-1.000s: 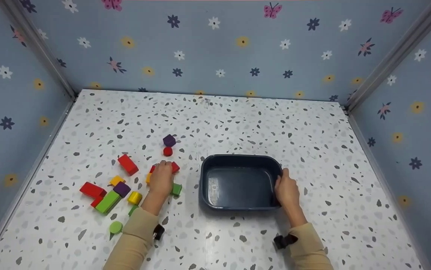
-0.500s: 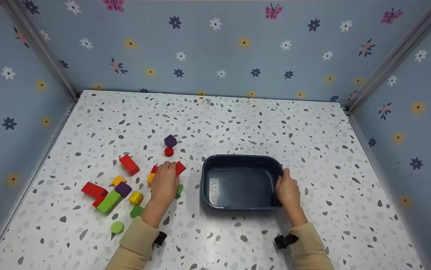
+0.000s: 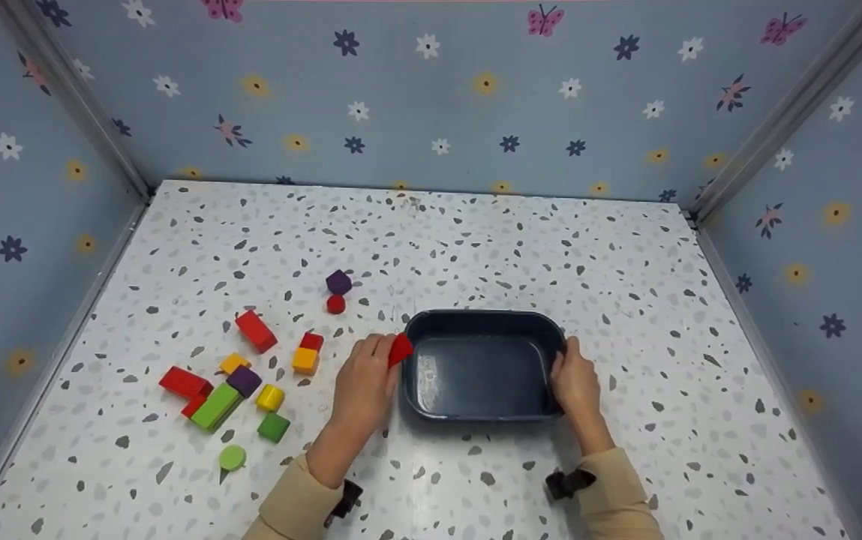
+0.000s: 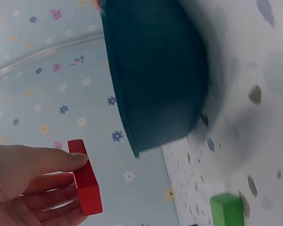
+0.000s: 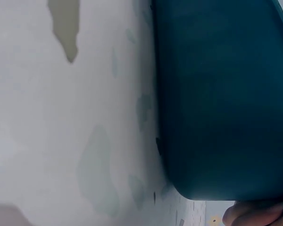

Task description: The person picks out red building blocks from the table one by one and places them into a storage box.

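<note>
A red block (image 3: pixel 400 350) is pinched between the thumb and fingers of my left hand (image 3: pixel 363 382), right at the left rim of a dark blue rectangular tub (image 3: pixel 483 417). From the left wrist, the red block (image 4: pixel 86 183) shows as a long bar with the thumb across it, held above table height. A green block (image 4: pixel 226 209) lies below on the table; the left hand hides it in the head view. My right hand (image 3: pixel 577 379) grips the tub's right end, fingers over the rim. The tub is upright with nothing visible inside.
Several wooden blocks lie on the left of the speckled table: a red block (image 3: pixel 256 331), a long green block (image 3: pixel 217 407), a yellow-orange block (image 3: pixel 305 361), a green disc (image 3: pixel 232 457). Farther back are a purple block (image 3: pixel 338 282) and a small red piece (image 3: pixel 335 304). Flowered panels (image 3: pixel 431 97) enclose the table.
My left hand has picked up the red block from among the others and carried it right to the tub's left rim. The right hand and the tub have stayed in place.
</note>
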